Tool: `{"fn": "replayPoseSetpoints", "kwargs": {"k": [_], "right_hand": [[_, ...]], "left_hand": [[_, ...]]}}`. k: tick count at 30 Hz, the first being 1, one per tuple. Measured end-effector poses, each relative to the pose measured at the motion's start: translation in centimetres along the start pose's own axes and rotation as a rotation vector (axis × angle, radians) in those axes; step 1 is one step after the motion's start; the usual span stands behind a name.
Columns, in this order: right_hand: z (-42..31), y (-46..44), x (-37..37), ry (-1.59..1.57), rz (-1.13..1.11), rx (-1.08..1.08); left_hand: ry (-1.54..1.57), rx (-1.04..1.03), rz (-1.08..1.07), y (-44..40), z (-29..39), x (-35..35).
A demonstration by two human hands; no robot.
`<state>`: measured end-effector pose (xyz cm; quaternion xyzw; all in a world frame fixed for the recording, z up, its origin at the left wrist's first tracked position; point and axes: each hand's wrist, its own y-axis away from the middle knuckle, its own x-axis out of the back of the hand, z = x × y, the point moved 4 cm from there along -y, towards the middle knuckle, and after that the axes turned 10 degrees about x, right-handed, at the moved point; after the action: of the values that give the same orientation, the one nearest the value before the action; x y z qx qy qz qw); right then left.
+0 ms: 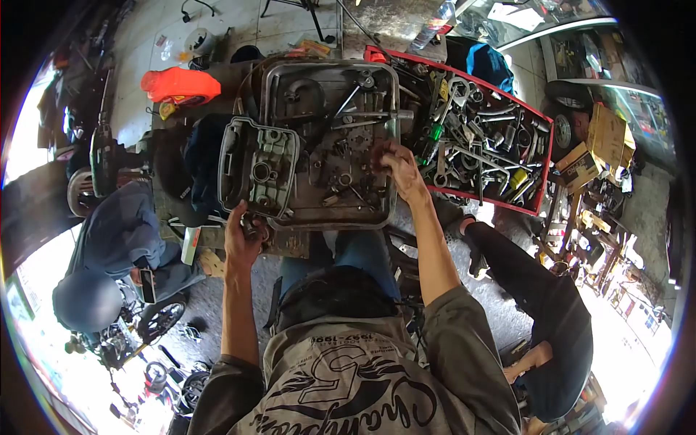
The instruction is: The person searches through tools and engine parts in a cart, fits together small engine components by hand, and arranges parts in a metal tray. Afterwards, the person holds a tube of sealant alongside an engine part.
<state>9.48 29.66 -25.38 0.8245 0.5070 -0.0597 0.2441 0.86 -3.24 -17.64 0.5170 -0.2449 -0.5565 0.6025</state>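
A metal engine cover (259,168) with a raised rim rests tilted over the left side of a grey metal tray (330,223). My left hand (243,235) is closed on the cover's lower left corner, with the thumb at its edge. Over the tray's right side, my right hand (399,168) has its fingers pinched together; what they hold, if anything, is too small to tell. Small dark metal parts (346,179) lie in the tray below and left of that hand. A T-shaped tool (350,98) leans near the tray's top right.
A red box (545,163) full of wrenches and sockets stands to the right. An orange-red container (181,85) is at the upper left. One person (119,239) with a phone is at the left, another (540,297) in dark clothes at the lower right.
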Motion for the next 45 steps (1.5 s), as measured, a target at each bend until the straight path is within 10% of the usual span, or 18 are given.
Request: {"fn": "replayPoseSetpoints", "kwargs": {"k": [2,4,8,12,39,45], "right_hand": [[0.8,0.3,0.1,0.081,-0.112,0.068],[0.9,1.4,-2.1,0.949,-0.285,0.066],[3.1,4.2,-4.7,1.606,-0.396,0.151],[4.5,4.1,-4.0,1.597,-0.445,0.396],[1.6,1.6,-5.7,1.315,-0.333,-0.057],[3.7,6.4,-8.9,1.472,-0.070,0.249]], "left_hand": [[-0.002,-0.007,0.015,0.0,0.0,0.1],[-0.005,-0.014,0.027,-0.1,0.0,0.2],[0.009,0.005,-0.009,-0.6,-0.1,0.4],[0.011,-0.002,-0.032,-0.8,0.0,0.6],[-0.059,0.018,-0.036,-0.6,-0.3,0.5],[-0.072,0.029,0.027,-0.7,-0.5,0.3]]}}
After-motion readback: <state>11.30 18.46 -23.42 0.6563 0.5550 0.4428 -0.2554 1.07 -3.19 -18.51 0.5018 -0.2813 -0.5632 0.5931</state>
